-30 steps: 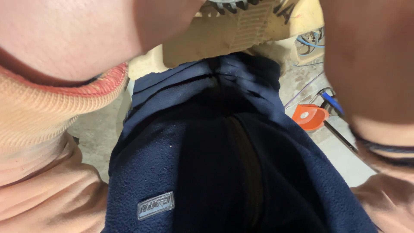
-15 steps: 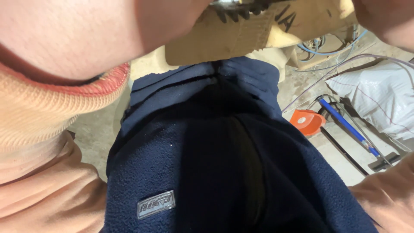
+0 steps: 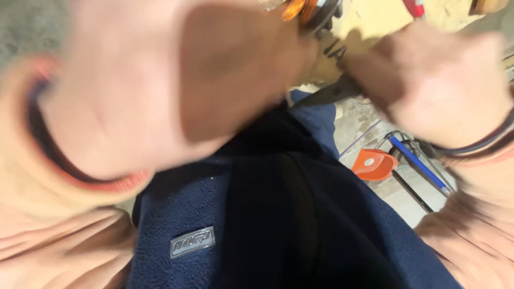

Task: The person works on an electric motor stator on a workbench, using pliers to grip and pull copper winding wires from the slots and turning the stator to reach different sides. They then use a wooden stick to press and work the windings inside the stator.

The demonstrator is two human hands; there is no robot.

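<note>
Left hand (image 3: 160,91) is seen blurred, close to the lens; its grip cannot be told. Right hand (image 3: 439,85) is closed around a dark tool (image 3: 334,92). Navy fleece (image 3: 267,225) lies below.

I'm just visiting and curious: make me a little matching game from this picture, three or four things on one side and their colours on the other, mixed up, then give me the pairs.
Things:
1. fleece garment
2. small dish-like object on the floor
3. long tool handle
4. sleeve cuff at the left hand

Colours:
A. bright blue
B. peach with a reddish edge
C. dark navy
D. orange

Pairs: 1-C, 2-D, 3-A, 4-B
</note>
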